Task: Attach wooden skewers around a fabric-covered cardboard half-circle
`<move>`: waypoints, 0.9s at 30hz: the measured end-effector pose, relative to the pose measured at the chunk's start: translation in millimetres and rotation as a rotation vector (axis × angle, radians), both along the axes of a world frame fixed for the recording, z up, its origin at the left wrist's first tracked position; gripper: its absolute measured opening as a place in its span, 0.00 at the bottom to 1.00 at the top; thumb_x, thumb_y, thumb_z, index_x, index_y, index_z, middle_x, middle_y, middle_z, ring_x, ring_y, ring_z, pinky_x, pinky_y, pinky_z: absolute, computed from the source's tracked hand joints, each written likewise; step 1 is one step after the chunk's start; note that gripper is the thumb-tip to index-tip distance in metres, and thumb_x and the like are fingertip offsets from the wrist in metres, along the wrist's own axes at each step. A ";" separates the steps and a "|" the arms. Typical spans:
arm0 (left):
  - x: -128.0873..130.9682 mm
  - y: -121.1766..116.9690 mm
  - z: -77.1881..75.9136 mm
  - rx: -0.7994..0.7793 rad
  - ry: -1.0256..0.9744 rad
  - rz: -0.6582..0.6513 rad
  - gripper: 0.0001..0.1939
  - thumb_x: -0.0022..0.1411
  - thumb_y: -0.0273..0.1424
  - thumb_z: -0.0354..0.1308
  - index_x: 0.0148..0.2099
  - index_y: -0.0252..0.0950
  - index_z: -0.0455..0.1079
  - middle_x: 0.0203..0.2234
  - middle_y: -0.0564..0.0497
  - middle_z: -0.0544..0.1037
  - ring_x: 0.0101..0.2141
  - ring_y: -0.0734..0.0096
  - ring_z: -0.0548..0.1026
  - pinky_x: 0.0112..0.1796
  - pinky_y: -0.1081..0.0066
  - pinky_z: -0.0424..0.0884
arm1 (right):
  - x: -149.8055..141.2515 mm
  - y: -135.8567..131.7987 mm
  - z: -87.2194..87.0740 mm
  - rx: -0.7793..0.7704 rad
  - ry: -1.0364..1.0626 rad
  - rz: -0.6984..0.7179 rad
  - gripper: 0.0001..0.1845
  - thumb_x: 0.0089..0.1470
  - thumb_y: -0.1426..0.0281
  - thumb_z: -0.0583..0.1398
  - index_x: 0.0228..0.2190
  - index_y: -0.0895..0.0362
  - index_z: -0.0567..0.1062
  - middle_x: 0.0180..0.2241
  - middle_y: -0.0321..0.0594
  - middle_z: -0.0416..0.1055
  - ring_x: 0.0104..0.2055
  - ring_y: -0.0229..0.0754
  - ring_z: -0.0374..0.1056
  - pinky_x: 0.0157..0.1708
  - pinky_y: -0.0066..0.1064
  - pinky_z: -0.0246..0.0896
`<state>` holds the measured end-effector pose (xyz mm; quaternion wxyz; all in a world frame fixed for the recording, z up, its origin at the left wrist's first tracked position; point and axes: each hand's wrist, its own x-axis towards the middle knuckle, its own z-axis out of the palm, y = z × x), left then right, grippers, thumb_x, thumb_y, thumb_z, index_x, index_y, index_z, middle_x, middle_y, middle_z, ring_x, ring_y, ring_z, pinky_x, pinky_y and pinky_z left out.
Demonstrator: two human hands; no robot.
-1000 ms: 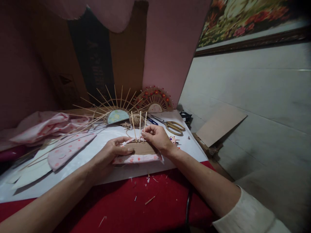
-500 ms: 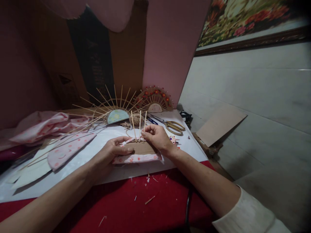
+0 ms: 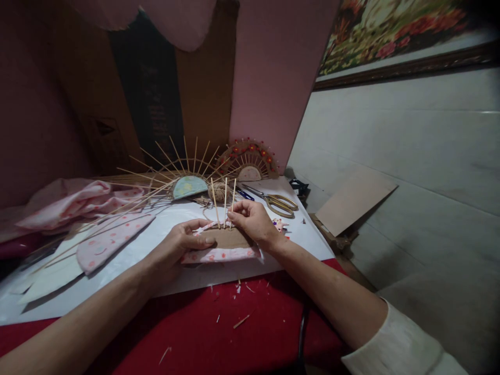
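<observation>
A cardboard piece [image 3: 230, 238] wrapped at its edges in pink flowered fabric [image 3: 222, 254] lies on the white sheet [image 3: 156, 245] in front of me. Three thin wooden sticks [image 3: 224, 203] stand up from its far edge. My right hand [image 3: 253, 221] pinches the base of the rightmost stick. On the piece's left end rests my left hand [image 3: 177, 247], thumb pressed on the cardboard, fingers curled round the edge.
Behind stand a blue half-disc fan frame with radiating sticks [image 3: 187, 185], a beaded brown fan [image 3: 248, 161] and a twine ball [image 3: 216, 191]. Gold-handled scissors [image 3: 279, 203] lie at right. Pink fabric [image 3: 78, 200] and a fabric half-disc [image 3: 111, 239] lie left. Stick scraps dot the red cloth [image 3: 234, 328].
</observation>
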<state>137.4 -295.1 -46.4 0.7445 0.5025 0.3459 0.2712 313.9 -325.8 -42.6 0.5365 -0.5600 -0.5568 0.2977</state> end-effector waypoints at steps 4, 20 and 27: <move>-0.3 1.5 0.4 -0.002 0.019 -0.021 0.20 0.39 0.24 0.67 0.38 0.35 0.68 0.24 0.50 0.77 0.22 0.70 0.74 0.21 0.75 0.67 | -0.9 0.0 1.2 -0.006 0.008 -0.001 0.03 0.45 0.73 0.60 0.23 0.60 0.69 0.21 0.34 0.65 0.23 0.33 0.60 0.24 0.26 0.53; -0.3 1.9 -2.0 0.016 0.006 -0.002 0.20 0.38 0.23 0.66 0.37 0.35 0.68 0.24 0.50 0.77 0.21 0.71 0.74 0.20 0.76 0.66 | -0.1 0.3 0.5 -0.001 -0.016 -0.010 0.03 0.45 0.73 0.60 0.24 0.59 0.69 0.21 0.33 0.65 0.23 0.33 0.60 0.24 0.26 0.54; -0.6 3.2 -0.6 0.005 0.020 -0.016 0.21 0.38 0.24 0.67 0.38 0.35 0.68 0.25 0.50 0.78 0.22 0.70 0.74 0.21 0.75 0.66 | -0.8 -0.3 1.6 -0.005 -0.012 -0.010 0.03 0.45 0.74 0.60 0.23 0.59 0.69 0.21 0.33 0.65 0.23 0.33 0.59 0.24 0.26 0.53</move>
